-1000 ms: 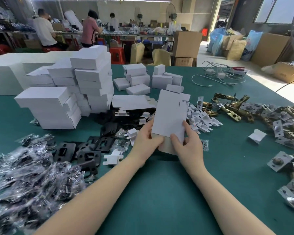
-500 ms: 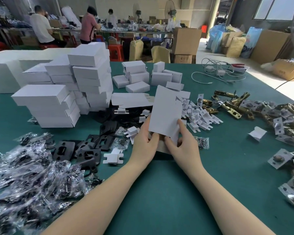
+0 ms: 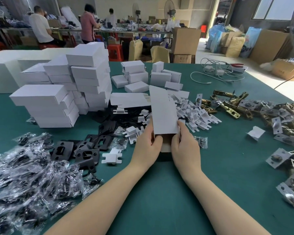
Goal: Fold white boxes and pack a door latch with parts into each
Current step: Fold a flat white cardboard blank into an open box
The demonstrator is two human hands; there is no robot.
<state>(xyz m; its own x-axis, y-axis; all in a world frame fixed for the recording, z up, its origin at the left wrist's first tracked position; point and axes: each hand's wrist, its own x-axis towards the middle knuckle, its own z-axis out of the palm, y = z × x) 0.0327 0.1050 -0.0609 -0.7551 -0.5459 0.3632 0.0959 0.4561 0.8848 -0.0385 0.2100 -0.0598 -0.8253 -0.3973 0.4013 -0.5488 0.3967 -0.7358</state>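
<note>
A green felt-covered tabletop (image 3: pixel 159 192) is crowded on every side: stacks of folded white cardboard boxes (image 3: pixel 61 92) are piled at the far left, crinkled clear plastic bags of dark parts (image 3: pixel 24 180) are heaped at the near left, and black metal strike plates (image 3: pixel 85 150) are scattered just beyond them. Small white cardboard inserts (image 3: pixel 193 114) are strewn behind the hands, and brass door latches with silver faceplates (image 3: pixel 231 106) are spread along the right side.

Compared with the earlier frames, the flat white cardboard box blank (image 3: pixel 163 114) is now seen narrower and more upright — turned edge-on toward the camera — with a brown inner flap exposed beneath it.

The blank is held above the tabletop centre. It is gripped at its lower left edge by the left hand (image 3: pixel 148 146), fingers curled round it, and pinched at its lower right corner by the right hand (image 3: pixel 185 146).
</note>
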